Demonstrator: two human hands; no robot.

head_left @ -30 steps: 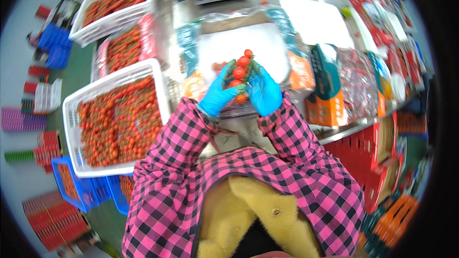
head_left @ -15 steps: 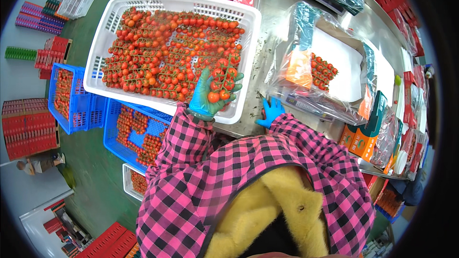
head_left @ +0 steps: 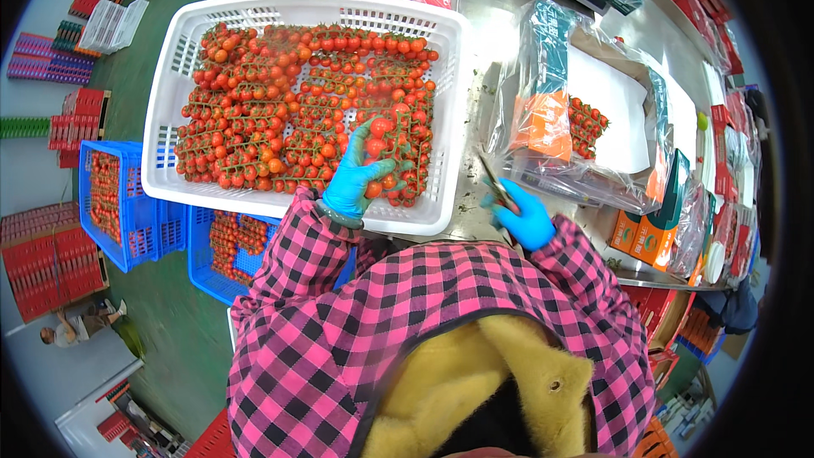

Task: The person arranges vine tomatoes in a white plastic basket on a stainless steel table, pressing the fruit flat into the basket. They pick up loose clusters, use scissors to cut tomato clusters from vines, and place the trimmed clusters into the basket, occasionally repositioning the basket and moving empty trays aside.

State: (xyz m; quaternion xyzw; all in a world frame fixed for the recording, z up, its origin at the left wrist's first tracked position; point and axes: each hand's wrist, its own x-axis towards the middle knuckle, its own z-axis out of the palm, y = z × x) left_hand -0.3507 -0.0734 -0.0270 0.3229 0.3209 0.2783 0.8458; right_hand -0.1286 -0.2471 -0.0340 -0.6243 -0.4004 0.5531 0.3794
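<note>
The right hand (head_left: 524, 215) shifts sideways, wrapped round a pointy tool (head_left: 498, 181), and one slip could poke tomatoes (head_left: 381, 128) the left hand (head_left: 353, 182) clasps.

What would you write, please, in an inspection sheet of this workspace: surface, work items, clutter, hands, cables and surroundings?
Surface: metal table, reflecting light.
Job's things: white crate holding cherry tomatoes; teal-and-orange box with clear plastic, some tomatoes inside, white liner showing.
Clutter: small plant scraps between crate and box.
Hands: left hand, blue-gloved, holds a tomato bunch at the crate; right hand, blue-gloved, holds a slim tool, type unclear.
Cables: nothing seen.
Surroundings: blue crates, red boxes, green floor.
</note>
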